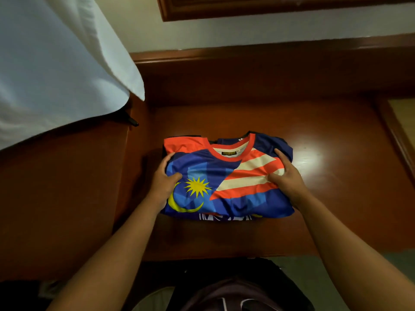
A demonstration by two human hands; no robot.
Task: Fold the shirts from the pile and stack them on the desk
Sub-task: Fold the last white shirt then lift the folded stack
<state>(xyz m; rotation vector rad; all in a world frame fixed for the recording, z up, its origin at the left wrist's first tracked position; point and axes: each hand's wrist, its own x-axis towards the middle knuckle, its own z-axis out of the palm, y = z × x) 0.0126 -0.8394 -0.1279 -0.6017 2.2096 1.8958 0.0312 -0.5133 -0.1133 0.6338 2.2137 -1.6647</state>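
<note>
A folded shirt (pixel 226 176) with a blue, red and white flag print, a yellow star and a red collar lies on the dark wooden desk (pixel 325 198). Under it, edges of another folded dark shirt (pixel 226 217) with white print show at the front. My left hand (pixel 165 178) grips the shirt's left side, thumb on top and fingers round the edge. At the right side my right hand (pixel 285 176) holds it the same way, thumb across the striped part.
A white sheet (pixel 56 63) hangs over the bed at the upper left, beside a wooden panel (pixel 67 187). The desk's raised back ledge (pixel 269 55) meets the wall. A wooden frame (pixel 269 7) hangs above. Dark clothing (pixel 224 288) lies below the desk's front edge.
</note>
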